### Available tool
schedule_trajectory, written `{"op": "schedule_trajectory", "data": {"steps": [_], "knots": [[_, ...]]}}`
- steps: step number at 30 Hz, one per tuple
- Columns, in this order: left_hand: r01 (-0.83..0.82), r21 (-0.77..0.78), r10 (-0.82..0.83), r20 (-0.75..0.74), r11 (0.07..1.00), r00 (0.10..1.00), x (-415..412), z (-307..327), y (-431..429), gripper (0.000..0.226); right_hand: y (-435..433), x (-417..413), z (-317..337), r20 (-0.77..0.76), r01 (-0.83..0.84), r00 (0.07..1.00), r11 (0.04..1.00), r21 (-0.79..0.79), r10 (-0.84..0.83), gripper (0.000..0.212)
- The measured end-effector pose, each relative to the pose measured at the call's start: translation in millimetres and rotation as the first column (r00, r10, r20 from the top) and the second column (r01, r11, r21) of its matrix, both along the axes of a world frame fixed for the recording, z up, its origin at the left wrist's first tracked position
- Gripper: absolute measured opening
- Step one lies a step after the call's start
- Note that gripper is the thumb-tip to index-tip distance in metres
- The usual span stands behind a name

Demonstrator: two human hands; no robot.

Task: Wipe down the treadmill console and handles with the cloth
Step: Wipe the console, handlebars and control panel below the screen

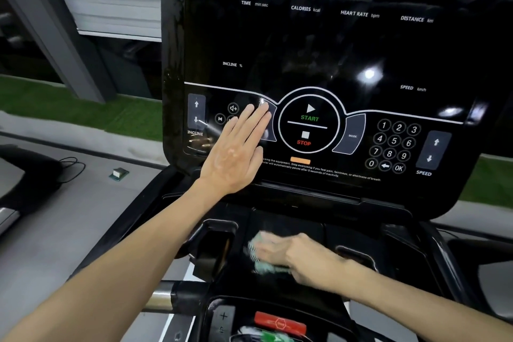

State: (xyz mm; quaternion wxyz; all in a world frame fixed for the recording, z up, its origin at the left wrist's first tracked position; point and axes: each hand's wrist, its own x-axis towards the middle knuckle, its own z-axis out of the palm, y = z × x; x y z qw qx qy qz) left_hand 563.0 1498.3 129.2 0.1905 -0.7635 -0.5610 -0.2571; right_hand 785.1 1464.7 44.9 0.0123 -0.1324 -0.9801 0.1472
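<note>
The black treadmill console (333, 44) fills the upper right, with a START/STOP dial, a number keypad and arrow keys. My left hand (236, 150) lies flat on its lower left panel, fingers together and stretched, holding nothing. Below the console, my right hand (294, 255) presses a pale green cloth (261, 258) onto the dark tray (280, 228) under the screen. Both the hand and the cloth are blurred. A chrome handle (159, 298) sticks out at the lower left.
A cup-holder recess (213, 244) sits left of the cloth. A red safety clip (280, 322) and a green button (274, 337) lie at the bottom. Grey floor, a black cable (69, 166) and a small box (119, 173) are to the left.
</note>
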Motion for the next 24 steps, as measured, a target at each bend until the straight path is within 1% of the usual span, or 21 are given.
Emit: {"op": "schedule_trajectory", "data": {"steps": [1,2,4,5,6,8,11,14,17,19,22,24], "knots": [[0.001,0.006,-0.001,0.003,1.000,1.000,0,0,0,0.062,0,12,5,0.016,-0.015,1.000,0.996,-0.088,0.017,0.087],[0.002,0.012,-0.002,0.006,1.000,1.000,0,0,0,0.062,3,22,10,0.031,-0.003,0.999,0.990,-0.141,0.008,0.088],[0.004,0.014,-0.005,0.010,1.000,1.000,0,0,0,0.063,12,34,17,0.078,0.015,0.997,0.984,-0.177,-0.001,0.089],[0.007,0.014,-0.007,0.015,1.000,1.000,1,0,-1,0.063,16,37,16,0.088,0.017,0.996,0.988,-0.157,-0.003,0.089],[0.009,0.013,-0.010,0.020,1.000,1.000,1,0,-1,0.064,18,37,17,0.089,0.019,0.996,0.994,-0.104,-0.010,0.086],[0.009,0.013,-0.009,0.029,1.000,1.000,2,1,-1,0.064,15,32,15,0.085,0.064,0.994,0.997,0.040,-0.067,0.078],[0.012,0.008,-0.012,0.032,1.000,0.999,3,1,-1,0.065,11,12,10,0.037,0.155,0.985,0.964,0.215,-0.167,0.051],[0.010,0.003,-0.010,0.028,1.000,1.000,4,2,-2,0.065,21,-12,0,0.015,0.178,0.982,0.956,0.234,-0.187,0.053],[0.008,-0.007,-0.007,0.026,1.000,1.000,4,2,-2,0.066,29,-31,-10,-0.016,0.160,0.987,0.969,0.188,-0.160,0.056],[0.008,-0.012,-0.008,0.027,1.000,1.000,3,2,-2,0.066,30,-34,-8,-0.039,0.120,0.993,0.984,0.132,-0.116,0.052],[0.009,-0.015,-0.008,0.032,1.000,0.999,4,3,-2,0.067,24,-27,-3,-0.108,0.013,0.994,0.997,-0.075,-0.021,0.032],[0.011,-0.015,-0.010,0.039,1.000,0.999,4,3,-2,0.066,13,-25,0,-0.114,-0.057,0.993,0.980,-0.192,0.036,0.030]]}}
